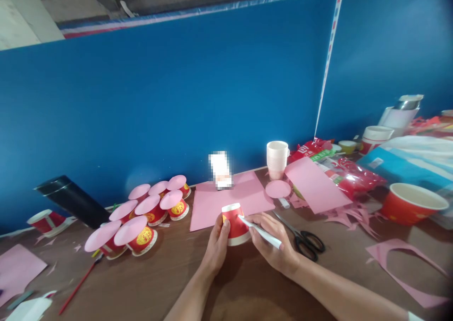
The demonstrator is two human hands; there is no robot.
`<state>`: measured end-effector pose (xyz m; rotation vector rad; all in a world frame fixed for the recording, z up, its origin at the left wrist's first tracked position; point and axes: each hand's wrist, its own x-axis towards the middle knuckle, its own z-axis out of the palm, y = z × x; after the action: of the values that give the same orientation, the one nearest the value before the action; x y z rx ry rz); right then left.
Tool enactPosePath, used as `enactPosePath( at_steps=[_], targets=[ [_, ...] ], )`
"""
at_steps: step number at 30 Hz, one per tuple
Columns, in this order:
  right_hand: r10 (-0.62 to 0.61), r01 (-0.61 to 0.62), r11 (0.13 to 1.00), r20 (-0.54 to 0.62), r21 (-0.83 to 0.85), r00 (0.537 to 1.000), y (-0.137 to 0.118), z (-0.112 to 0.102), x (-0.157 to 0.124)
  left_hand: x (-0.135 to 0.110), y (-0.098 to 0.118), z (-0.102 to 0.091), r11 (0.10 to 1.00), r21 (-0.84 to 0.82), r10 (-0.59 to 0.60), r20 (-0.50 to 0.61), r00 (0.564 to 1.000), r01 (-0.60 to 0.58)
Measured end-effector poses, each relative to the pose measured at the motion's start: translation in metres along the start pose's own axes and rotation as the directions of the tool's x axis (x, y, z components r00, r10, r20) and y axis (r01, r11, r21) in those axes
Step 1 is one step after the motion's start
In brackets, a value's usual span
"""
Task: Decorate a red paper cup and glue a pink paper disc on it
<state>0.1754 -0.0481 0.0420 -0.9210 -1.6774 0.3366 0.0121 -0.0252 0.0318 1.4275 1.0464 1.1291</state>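
An upside-down red paper cup (pixel 233 221) stands in front of me, its narrow base up and its wide white rim down. My left hand (pixel 216 245) grips the cup's left side, thumb on the front. In my right hand (pixel 276 243) is a white marker pen (pixel 266 236), its tip at the cup's upper right side. Whether the tip touches the cup is hard to tell. Right of that hand lie black-handled scissors (pixel 306 241). Behind the cup is a pink paper sheet (pixel 208 200), with a pink paper disc (pixel 278 189) to its right.
Several inverted red cups topped with pink discs (pixel 136 229) stand at left, near a black bottle (pixel 76 200) and red brush (pixel 80 285). A white cup stack (pixel 277 158) stands at the back. Pink scraps (pixel 380 252), red packets (pixel 354 174) and an orange-red paper tub (pixel 406 210) occupy the right.
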Motion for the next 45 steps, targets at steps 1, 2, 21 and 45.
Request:
enactPosePath(
  at_steps=[1,2,21,45],
  targets=[
    [0.003,-0.003,1.0,0.001,-0.001,1.0,0.0,0.0,0.0,0.0,0.0,0.0,1.0,-0.001,-0.001,-0.001,1.0,0.001],
    [0.008,-0.008,1.0,0.007,-0.003,1.0,0.0,0.0,0.0,0.0,-0.001,0.0,1.0,-0.002,-0.003,-0.005,1.0,0.003],
    [-0.018,0.018,1.0,0.01,0.002,1.0,-0.007,0.001,0.001,0.002,-0.013,-0.002,0.993,-0.108,-0.043,-0.036,0.998,0.039],
    [0.133,-0.136,0.989,-0.058,-0.06,0.989,0.016,0.013,-0.012,-0.002,-0.015,-0.007,0.966,-0.167,-0.24,-0.276,0.931,0.2]
  ],
)
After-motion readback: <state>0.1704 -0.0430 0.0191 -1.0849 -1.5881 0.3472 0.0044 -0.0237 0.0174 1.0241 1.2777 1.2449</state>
